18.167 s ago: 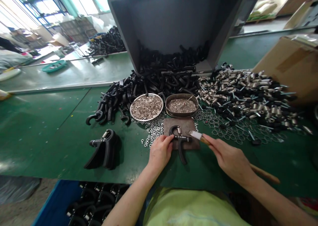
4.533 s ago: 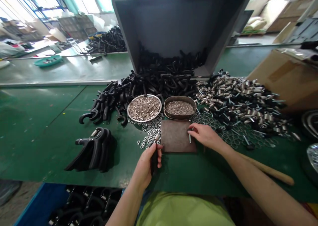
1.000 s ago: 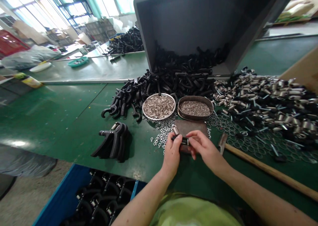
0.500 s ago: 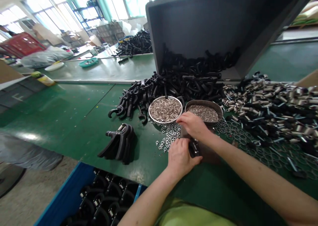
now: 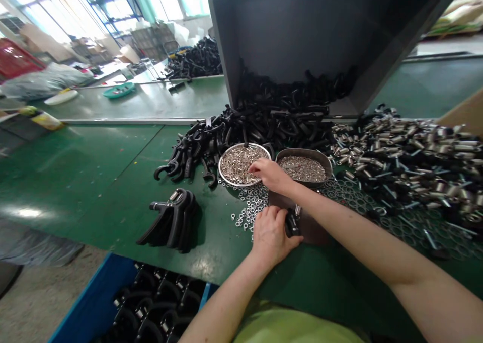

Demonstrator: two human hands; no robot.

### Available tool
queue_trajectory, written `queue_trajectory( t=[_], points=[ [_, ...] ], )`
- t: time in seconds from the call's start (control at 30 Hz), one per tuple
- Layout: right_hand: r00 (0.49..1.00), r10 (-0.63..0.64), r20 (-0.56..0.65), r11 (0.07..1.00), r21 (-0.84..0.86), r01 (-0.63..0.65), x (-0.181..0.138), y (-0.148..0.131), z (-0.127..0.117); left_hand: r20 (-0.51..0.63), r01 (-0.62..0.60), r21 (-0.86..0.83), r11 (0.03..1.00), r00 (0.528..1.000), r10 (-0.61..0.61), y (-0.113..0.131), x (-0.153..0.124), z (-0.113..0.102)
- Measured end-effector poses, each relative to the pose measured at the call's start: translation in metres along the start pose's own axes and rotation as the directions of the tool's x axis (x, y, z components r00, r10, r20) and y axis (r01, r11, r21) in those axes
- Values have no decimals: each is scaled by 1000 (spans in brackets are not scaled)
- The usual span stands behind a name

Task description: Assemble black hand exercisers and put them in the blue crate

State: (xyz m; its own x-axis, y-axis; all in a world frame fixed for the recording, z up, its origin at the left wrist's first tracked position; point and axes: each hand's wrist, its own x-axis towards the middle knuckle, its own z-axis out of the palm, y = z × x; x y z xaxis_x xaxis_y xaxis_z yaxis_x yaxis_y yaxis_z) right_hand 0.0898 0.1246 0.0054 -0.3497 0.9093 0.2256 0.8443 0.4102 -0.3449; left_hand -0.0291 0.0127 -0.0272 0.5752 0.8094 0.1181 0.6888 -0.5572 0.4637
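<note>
My left hand [image 5: 270, 235] is closed around a black grip handle [image 5: 292, 224] with a small spring, held down on the brown pad [image 5: 313, 230] near the table's front. My right hand [image 5: 269, 174] reaches across to the round silver dish [image 5: 226, 154] of small metal pins, fingertips pinched over its right side; whether a pin is between them cannot be made out. Beside it stands a brown dish [image 5: 304, 168] of tiny metal parts.
A stack of assembled black hand grippers [image 5: 172, 224] lies left. Loose washers [image 5: 247, 209] lie before the dishes. A tipped grey bin [image 5: 302, 36] spills black handles [image 5: 260, 126]. Springs and bolts [image 5: 407, 154] are heaped right. A blue crate [image 5: 113, 308] of finished grippers sits below.
My right hand has moved left from the brown dish's edge to the silver pin dish. My left hand keeps the handle on the pad. The view has shifted slightly.
</note>
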Motion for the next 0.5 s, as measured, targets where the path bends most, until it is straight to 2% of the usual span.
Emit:
queue_trajectory(
  t=[0.13, 0.2, 0.33, 0.5],
  points=[
    [982, 181, -45, 954, 249, -164, -60, 2, -22, 8, 0, -10, 1000, 1000, 0, -1, 2, 0],
    [972, 229, -56, 921, 334, -198, -93, 4, -25, 14, -1, -21, 1000, 1000, 1, -1, 3, 0],
    [969, 242, -50, 926, 311, -215, -131, 8, -13, 21, 9, -32, 999, 1000, -8, -1, 4, -1],
    [978, 196, -70, 965, 192, -180, -137, 2, 1, 15, 12, -24, 1000, 1000, -11, 2, 4, -2]
  ],
)
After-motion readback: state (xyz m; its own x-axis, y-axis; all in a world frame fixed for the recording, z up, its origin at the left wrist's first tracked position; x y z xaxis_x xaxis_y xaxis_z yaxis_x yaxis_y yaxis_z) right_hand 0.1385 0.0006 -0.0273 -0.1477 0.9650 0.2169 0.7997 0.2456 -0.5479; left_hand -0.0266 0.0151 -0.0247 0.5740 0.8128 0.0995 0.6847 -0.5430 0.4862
